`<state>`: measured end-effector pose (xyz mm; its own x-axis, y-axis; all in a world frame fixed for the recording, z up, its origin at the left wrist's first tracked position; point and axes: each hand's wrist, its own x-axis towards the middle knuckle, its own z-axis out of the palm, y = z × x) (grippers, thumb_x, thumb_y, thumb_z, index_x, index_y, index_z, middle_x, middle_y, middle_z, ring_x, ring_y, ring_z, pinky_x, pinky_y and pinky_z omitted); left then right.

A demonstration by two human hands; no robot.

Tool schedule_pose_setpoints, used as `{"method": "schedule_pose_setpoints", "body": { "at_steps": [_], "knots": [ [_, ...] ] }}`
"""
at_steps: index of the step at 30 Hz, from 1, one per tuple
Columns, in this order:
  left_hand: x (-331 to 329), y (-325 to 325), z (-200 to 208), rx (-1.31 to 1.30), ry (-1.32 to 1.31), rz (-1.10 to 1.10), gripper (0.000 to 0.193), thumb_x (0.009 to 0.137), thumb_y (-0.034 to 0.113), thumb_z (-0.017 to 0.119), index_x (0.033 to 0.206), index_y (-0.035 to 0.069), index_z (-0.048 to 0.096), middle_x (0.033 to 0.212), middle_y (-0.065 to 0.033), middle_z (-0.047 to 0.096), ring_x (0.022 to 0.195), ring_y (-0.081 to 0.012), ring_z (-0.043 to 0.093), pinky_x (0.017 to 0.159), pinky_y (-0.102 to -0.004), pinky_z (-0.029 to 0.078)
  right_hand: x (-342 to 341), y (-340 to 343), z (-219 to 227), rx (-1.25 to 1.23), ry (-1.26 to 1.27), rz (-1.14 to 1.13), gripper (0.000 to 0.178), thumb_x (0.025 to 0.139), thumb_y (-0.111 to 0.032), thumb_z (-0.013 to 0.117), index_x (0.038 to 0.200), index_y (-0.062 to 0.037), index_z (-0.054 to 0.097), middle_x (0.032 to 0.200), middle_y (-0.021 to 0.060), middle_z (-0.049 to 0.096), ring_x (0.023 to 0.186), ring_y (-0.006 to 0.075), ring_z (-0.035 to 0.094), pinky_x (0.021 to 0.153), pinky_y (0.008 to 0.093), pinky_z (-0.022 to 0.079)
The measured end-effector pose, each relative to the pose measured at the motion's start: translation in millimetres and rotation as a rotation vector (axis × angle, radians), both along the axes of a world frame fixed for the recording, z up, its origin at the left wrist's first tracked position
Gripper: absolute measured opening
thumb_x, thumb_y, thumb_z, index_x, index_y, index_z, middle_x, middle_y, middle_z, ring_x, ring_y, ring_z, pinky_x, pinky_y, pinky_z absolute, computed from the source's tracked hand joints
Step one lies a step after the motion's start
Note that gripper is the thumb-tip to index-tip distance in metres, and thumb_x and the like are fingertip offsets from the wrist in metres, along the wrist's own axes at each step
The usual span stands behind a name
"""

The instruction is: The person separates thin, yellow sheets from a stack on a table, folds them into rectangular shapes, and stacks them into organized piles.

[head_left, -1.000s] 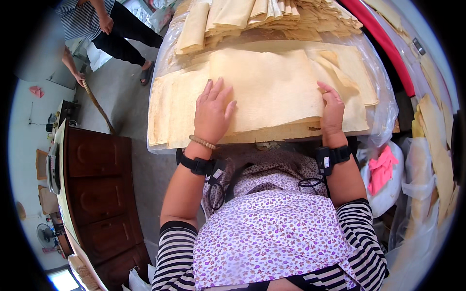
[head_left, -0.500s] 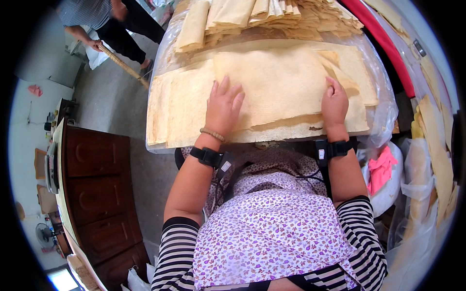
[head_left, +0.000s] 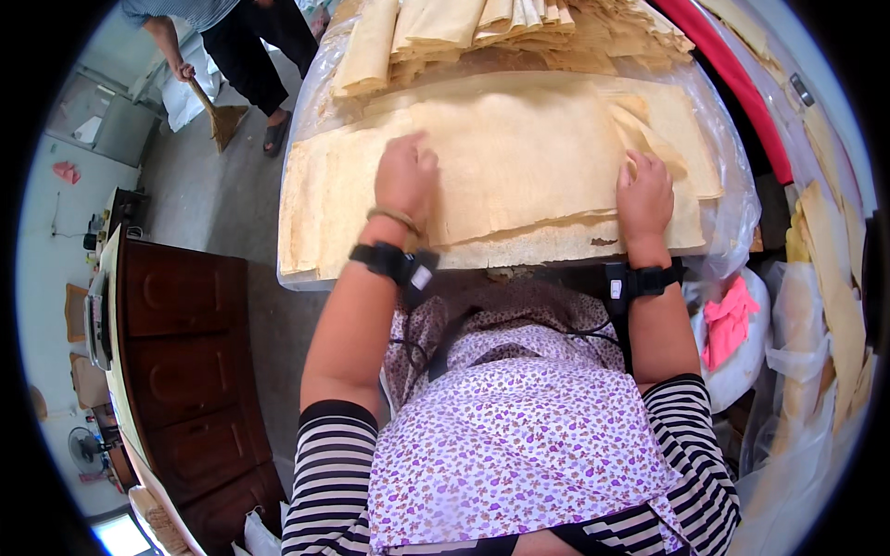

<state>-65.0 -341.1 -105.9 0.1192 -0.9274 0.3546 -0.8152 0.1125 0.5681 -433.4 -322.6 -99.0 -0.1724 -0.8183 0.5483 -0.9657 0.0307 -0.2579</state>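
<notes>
A thin tan sheet [head_left: 519, 157] with a rough, fibrous look lies over several others on the plastic-covered table. My left hand [head_left: 406, 181] is over the sheet's left part, its fingers bent and smeared by motion; whether they grip the sheet cannot be made out. At the sheet's right side, my right hand [head_left: 645, 206] has its fingers curled at a folded-over flap [head_left: 654, 139], closed on the sheet's edge. Near my right wrist, a small ragged tear shows in a lower sheet.
Folded tan sheets [head_left: 436, 28] are heaped at the table's far side. Clear plastic [head_left: 732, 204] hangs over the right edge. A dark wooden cabinet [head_left: 185, 371] stands left. At the upper left, another person holds a broom [head_left: 222, 120]. A pink cloth [head_left: 728, 320] lies at right.
My left hand has moved a little left and its spread fingers have bent. My right hand has shifted slightly at the sheet's edge. The other person's broom has swung leftward, showing its bristles.
</notes>
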Motion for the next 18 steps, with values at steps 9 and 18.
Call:
{"method": "schedule_pose_setpoints", "body": {
  "at_steps": [9,18],
  "knots": [
    [-24,-21,60,0.785,0.641,0.063,0.032,0.088,0.020,0.073,0.110,-0.002,0.067,0.097,-0.0090,0.071,0.074,-0.0143,0.067,0.063,-0.0295,0.054,-10,8,3,0.039,-0.022,0.119,0.031,0.085,-0.021,0.071,0.116,-0.0126,0.070,0.123,0.0096,0.064,0.117,0.0314,0.058,0.099,0.0466,0.046],
    [29,3,55,0.445,1.193,-0.077,0.028,0.089,0.008,0.070,0.114,-0.005,0.065,0.105,-0.0119,0.072,0.092,-0.0201,0.070,0.081,-0.0327,0.057,69,62,39,0.238,0.099,0.809,0.072,0.082,-0.028,0.077,0.146,-0.0142,0.048,0.152,0.0117,0.046,0.142,0.0303,0.041,0.118,0.0500,0.030]
  ]
}}
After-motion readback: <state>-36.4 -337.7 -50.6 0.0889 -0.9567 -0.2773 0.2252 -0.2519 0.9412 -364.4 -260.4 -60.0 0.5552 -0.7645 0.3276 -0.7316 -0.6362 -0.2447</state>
